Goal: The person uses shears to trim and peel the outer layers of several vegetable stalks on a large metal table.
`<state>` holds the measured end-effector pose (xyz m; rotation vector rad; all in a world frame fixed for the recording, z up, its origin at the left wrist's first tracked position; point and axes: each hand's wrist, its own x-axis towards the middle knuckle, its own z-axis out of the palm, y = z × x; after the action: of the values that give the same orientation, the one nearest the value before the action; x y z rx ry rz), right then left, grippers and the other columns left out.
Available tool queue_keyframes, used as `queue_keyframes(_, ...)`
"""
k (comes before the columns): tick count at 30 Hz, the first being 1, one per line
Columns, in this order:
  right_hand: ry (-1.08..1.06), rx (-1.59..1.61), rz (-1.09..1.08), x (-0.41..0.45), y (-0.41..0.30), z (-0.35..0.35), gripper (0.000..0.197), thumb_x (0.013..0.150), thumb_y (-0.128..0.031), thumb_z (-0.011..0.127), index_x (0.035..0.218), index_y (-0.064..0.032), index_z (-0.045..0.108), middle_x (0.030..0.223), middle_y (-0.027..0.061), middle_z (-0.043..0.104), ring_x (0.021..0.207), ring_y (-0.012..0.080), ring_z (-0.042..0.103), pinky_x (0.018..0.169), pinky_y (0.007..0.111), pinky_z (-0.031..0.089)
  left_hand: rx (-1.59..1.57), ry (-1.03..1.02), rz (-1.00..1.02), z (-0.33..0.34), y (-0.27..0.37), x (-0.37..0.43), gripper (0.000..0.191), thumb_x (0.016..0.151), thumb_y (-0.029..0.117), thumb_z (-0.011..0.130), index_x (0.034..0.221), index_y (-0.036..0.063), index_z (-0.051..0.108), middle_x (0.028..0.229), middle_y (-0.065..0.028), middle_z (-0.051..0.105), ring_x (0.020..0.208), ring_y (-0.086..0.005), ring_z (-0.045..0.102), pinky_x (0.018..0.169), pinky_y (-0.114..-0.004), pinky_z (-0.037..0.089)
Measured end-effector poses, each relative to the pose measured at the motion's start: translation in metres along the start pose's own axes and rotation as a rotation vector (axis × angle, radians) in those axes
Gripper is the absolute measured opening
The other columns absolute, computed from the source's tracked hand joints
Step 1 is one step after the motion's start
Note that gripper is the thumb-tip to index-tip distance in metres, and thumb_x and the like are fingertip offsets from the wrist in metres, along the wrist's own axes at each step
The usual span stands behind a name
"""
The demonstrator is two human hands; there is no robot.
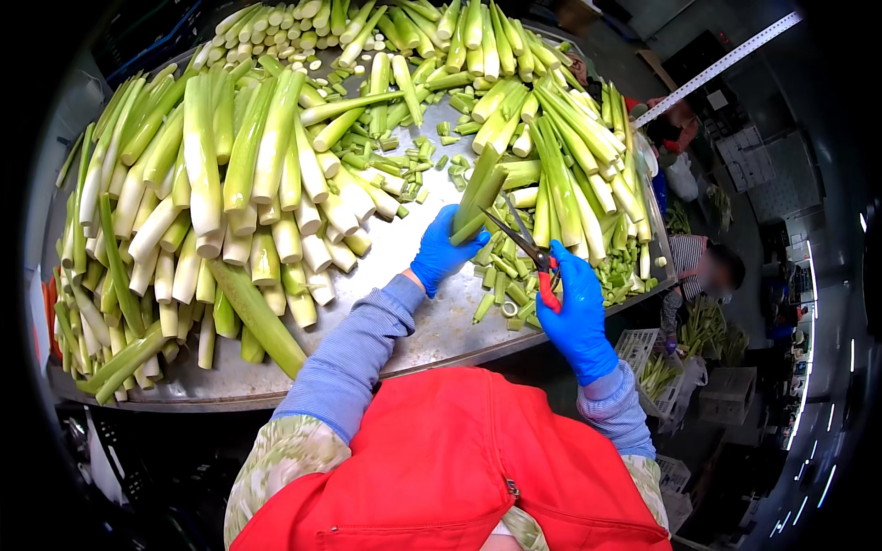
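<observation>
My left hand (444, 251), in a blue glove, grips a green shoot (481, 189) that looks like water bamboo, its leafy end pointing away from me. My right hand (575, 303), gloved too, holds red-handled scissors (534, 253). Their blades stand apart, with the tips beside the shoot's right side; whether they touch it I cannot tell. Short cut green pieces (506, 275) lie on the metal table (441, 324) under and around the scissors. A large heap of white-and-green shoots (238, 179) rises left of my left hand.
Another pile of shoots (572, 179) lies beyond my right hand, and a stack with cut ends (275, 31) stands at the far left. More trimmings (406, 162) are scattered between the piles. On the right, another person (692, 268) is near a white plastic crate (637, 348) of greens.
</observation>
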<state>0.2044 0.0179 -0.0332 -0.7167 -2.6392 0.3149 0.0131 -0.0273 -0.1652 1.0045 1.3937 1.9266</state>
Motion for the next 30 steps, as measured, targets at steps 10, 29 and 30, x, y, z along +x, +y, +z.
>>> queue_keyframes(10,-0.073,0.139,-0.069,0.013,-0.002,-0.004,0.065,0.064,-0.002,0.06,0.126,-0.0019,0.041,0.103,0.017,0.052,0.097,0.0344,0.05,0.083,0.039,0.041,0.137,-0.011,-0.056,-0.005,0.0,-0.009,0.043,0.073,0.021,0.071,0.107,0.0036,0.05,0.096,-0.0086,0.06,0.087,-0.0158,0.057,0.078,-0.03,0.046)
queue_keyframes(29,-0.003,1.568,0.617,0.052,0.071,0.193,0.032,0.077,-0.013,0.054,0.105,-0.0006,0.047,0.085,0.0076,0.056,0.075,0.0188,0.058,0.073,0.031,0.048,-0.083,-0.053,-0.181,-0.029,0.006,-0.028,0.047,0.072,0.006,0.07,0.114,0.006,0.048,0.107,-0.0048,0.056,0.096,-0.0121,0.053,0.082,-0.027,0.045)
queue_keyframes(30,-0.001,1.552,0.6,0.053,0.066,0.181,0.031,0.077,-0.012,0.055,0.104,-0.0007,0.047,0.085,0.0073,0.056,0.073,0.0179,0.058,0.069,0.03,0.048,-0.088,-0.055,-0.146,-0.028,0.002,-0.027,0.048,0.073,0.006,0.07,0.114,0.0059,0.047,0.106,-0.005,0.056,0.096,-0.0124,0.053,0.082,-0.027,0.045)
